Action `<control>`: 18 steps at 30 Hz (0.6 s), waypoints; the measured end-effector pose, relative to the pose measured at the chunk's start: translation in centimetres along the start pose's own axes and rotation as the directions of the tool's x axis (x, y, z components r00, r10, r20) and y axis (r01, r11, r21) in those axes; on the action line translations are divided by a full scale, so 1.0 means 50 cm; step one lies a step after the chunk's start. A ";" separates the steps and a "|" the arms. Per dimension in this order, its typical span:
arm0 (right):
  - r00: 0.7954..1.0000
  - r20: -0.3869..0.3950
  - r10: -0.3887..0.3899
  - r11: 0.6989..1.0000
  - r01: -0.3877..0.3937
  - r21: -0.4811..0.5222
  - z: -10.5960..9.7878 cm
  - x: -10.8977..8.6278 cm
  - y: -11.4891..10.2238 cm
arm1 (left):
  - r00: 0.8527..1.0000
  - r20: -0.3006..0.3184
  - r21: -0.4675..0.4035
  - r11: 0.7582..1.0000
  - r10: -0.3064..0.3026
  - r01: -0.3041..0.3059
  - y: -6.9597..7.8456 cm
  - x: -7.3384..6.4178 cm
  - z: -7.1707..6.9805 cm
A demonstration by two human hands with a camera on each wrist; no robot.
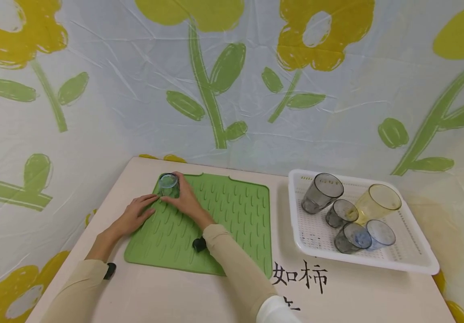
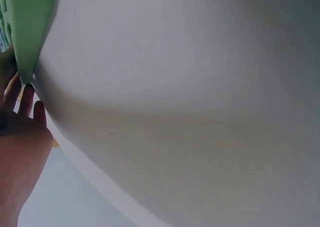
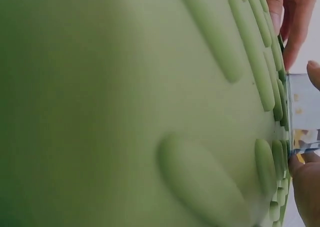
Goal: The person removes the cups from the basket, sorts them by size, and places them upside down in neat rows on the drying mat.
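Table [image 1: 155,296]: pale pinkish top, with black characters [image 1: 299,274] written toward the front.
Green mat [image 1: 232,211]: laid flat across the table's left and middle, its surface raised in short ridges.
White basket [image 1: 337,255]: perforated, set at right near the mat, the characters close to its near left corner.

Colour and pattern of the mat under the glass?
The mat is green all over, patterned with raised elongated ridges in the same green; best seen in the head view.

The right sleeve [image 1: 240,269] hides part of the near edge of the drying mat [image 1: 236,202]; the right wrist view crops the blue glass [image 3: 302,104].
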State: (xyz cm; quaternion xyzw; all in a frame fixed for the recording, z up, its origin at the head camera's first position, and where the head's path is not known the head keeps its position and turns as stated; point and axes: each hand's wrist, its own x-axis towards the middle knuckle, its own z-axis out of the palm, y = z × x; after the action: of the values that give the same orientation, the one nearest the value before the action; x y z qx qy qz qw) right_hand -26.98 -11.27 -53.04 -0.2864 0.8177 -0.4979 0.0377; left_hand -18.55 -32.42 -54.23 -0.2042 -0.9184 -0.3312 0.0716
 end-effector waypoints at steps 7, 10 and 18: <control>0.999 0.033 0.025 1.000 -0.025 0.009 -0.009 -0.008 -0.005 | 0.999 0.018 -0.005 1.000 -0.028 0.028 0.002 0.001 0.001; 0.998 0.057 0.040 0.999 -0.041 0.004 -0.022 -0.017 -0.014 | 1.000 0.002 0.008 1.000 -0.003 0.003 0.001 0.002 0.004; 0.988 0.128 0.087 0.994 -0.077 -0.077 -0.060 -0.046 -0.024 | 1.000 0.013 -0.010 1.000 -0.020 0.020 0.003 0.003 0.001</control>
State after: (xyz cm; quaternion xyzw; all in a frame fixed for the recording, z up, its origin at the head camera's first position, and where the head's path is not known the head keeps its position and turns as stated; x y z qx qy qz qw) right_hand -25.61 -8.14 -51.04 -0.2858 0.8418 -0.4465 0.1015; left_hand -18.64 -32.22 -54.13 -0.1975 -0.9192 -0.3351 0.0614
